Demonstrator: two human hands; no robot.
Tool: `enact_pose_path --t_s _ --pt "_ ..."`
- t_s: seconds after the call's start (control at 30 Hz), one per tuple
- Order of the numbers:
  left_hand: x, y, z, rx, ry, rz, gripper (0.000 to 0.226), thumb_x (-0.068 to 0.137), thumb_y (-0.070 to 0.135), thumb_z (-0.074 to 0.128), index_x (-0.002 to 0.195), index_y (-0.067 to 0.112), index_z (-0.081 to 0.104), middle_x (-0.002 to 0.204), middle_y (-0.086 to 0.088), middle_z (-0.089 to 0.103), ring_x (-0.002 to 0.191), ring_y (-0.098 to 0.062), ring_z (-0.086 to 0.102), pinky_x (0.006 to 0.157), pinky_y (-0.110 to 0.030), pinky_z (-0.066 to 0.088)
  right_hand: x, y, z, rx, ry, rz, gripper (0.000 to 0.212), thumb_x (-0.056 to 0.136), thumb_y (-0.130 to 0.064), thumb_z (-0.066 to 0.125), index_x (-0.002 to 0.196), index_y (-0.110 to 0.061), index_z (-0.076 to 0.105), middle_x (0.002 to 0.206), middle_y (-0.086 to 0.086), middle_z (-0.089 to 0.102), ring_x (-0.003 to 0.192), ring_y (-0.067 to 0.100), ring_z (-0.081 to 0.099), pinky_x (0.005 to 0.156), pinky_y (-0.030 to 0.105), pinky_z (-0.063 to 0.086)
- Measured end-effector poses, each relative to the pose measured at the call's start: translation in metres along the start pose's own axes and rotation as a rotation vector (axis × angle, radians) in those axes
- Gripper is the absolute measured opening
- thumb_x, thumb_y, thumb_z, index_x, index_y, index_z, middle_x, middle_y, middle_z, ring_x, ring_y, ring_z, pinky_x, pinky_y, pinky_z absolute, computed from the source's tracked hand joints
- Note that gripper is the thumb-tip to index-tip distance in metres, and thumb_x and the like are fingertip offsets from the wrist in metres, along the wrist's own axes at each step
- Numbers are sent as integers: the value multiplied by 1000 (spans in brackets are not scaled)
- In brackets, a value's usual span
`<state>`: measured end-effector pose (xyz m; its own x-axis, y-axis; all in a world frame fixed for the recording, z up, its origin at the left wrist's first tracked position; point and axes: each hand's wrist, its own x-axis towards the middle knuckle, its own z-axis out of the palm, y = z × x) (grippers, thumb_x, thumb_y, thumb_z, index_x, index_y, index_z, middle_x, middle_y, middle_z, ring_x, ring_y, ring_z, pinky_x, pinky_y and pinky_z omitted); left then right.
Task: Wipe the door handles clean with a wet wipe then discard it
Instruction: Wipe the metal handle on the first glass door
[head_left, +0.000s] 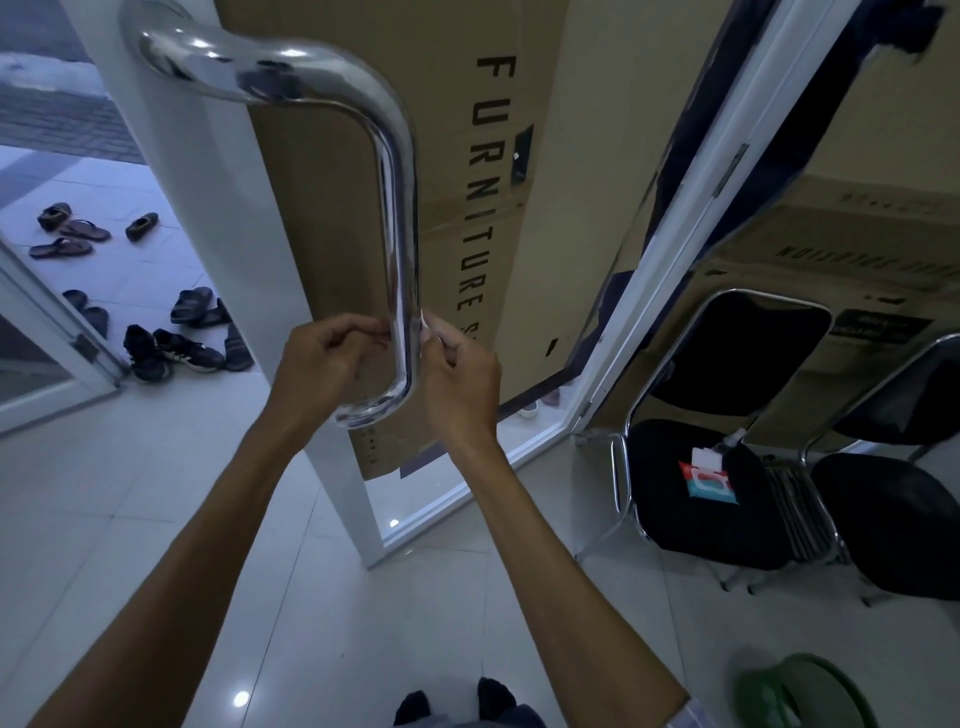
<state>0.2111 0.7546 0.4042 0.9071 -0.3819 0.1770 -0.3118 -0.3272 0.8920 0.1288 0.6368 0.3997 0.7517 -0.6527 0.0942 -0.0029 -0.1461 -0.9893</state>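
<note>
Step in hand: wiping the chrome pull handle (400, 249), centre frame, low on its vertical bar. Left hand (322, 364) and right hand (460, 374) sit either side of the bar, fingers curled. Each seems to pinch an end of the wet wipe (425, 319), probably looped behind the bar; only a white sliver shows at the right fingertips, so that's a guess.

Next move, as I judge it: saw the wipe along the bar, then the lower bend just below the hands.

Edges: white door frame (218, 218) left of the handle, cardboard-covered door (467, 52) close behind, so the gap is tight. Open tiled floor (156, 493) below. Wipes pack (709, 480) on the black chair (691, 514) at right; green bin (810, 693) at lower right for discarding.
</note>
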Motion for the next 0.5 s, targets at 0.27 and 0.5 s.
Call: enact_pose_path --t_s 0.27,0.5 --pt "0 67 -55 126 311 370 22 105 12 53 114 17 73 112 7 71 105 1 64 95 -13 49 24 -87 1 46 156 -433 34 107 -13 60 140 -16 66 106 -14 79 65 14 63 58 26 57" --pt "-12 114 -91 219 612 657 17 103 6 51 106 15 66 102 -5 66 99 -17 62 89 -22 48 45 -140 12 -322 166 -1025 41 98 1 60 138 -4 67 140 10 68 127 27 66 114 43 50"
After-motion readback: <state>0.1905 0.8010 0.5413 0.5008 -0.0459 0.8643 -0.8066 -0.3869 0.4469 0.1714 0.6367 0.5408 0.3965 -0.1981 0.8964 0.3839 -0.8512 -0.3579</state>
